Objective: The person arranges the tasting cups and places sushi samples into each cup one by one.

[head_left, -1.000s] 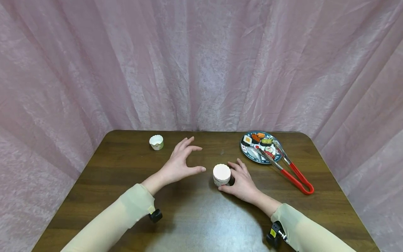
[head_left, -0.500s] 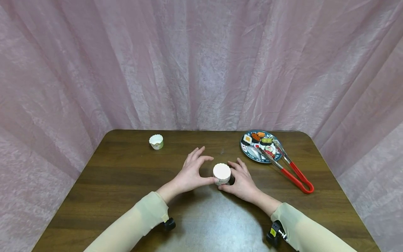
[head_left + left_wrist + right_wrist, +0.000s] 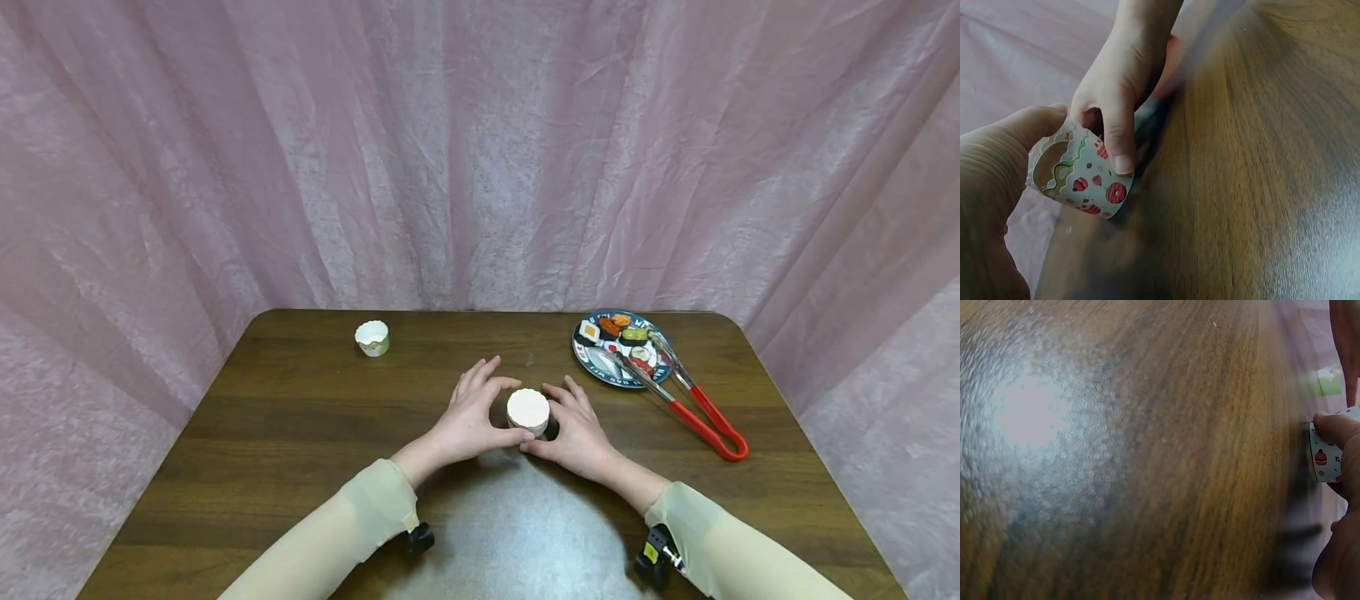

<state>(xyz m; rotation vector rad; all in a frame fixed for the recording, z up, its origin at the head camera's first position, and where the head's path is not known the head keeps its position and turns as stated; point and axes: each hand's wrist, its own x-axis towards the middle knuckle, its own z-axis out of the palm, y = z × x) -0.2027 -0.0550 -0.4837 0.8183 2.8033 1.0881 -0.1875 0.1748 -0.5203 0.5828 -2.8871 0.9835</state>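
Several nested paper baking cups point(image 3: 528, 410) with scalloped rims stand near the middle of the table; red treats are printed on their wall. The right hand point(image 3: 576, 435) grips them from the right, its thumb point(image 3: 1121, 153) pressed on the printed wall. From the left, the left hand point(image 3: 467, 423) reaches round the upper rim, thumb in front and index finger behind, the two spread about a cup's width. The left thumb tip point(image 3: 1054, 111) is at the rim; firm contact cannot be made out. The far fingertips are hidden in the wrist views.
A single green-patterned baking cup point(image 3: 372, 339) stands at the back left. At the back right lies a round plate point(image 3: 603, 372) of sushi-like pieces point(image 3: 609, 327), with red-handled tongs point(image 3: 705, 425) resting across it. A pink curtain point(image 3: 465, 158) hangs behind the table.
The left hand has moved right and toward me, from apart to around the rim of the nested baking cups. The right hand keeps its hold in the same place.
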